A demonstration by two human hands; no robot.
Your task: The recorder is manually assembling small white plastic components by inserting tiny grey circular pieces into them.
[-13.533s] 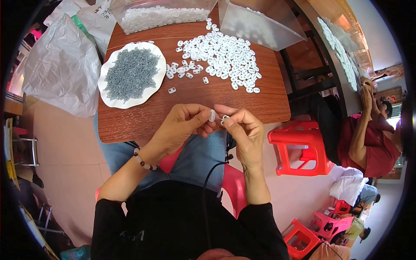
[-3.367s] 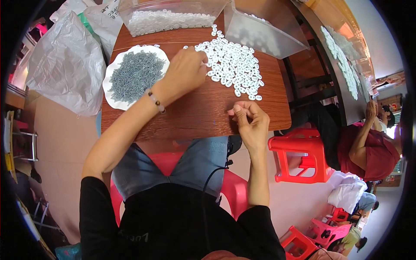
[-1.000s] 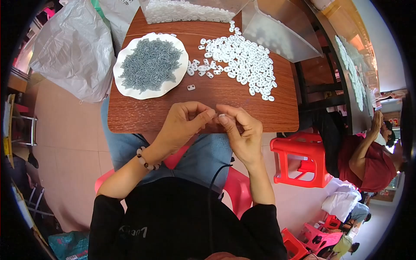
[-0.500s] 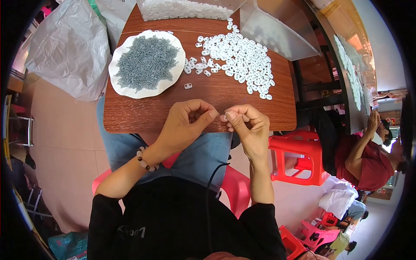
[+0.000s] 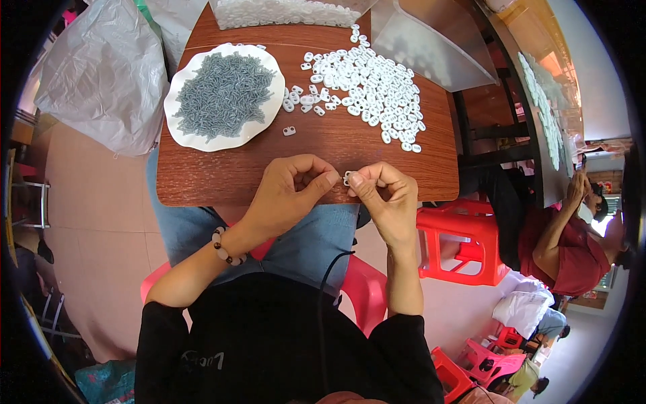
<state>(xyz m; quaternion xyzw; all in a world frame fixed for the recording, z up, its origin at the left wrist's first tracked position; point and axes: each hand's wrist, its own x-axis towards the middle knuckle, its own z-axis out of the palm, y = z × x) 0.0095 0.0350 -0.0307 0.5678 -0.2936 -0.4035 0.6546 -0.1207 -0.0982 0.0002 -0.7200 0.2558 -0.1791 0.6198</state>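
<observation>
1. Two hands in head view: left hand [image 5: 286, 192] was over the white pile [image 5: 377, 87] 3.4 s ago, now meets right hand [image 5: 387, 202] above the table's [image 5: 215, 178] near edge. White two-hole piece [image 5: 347, 178] shows clearer than 0.5 s ago.
2. Pose: both wrists angled inward, fingertips nearly touching. Right thumb and index pinch the two-hole piece, in the gap between the hands. Left thumb and index closed to a narrow pinch; can't tell if anything's in it.
3. Materials: grey tubular bits [image 5: 222, 94] heaped on a white wavy-rim plate [image 5: 268, 114]. Pile pieces: glossy ovals, two holes each. Table: reddish-brown woodgrain. Translucent bin [image 5: 431, 47] behind pile.
</observation>
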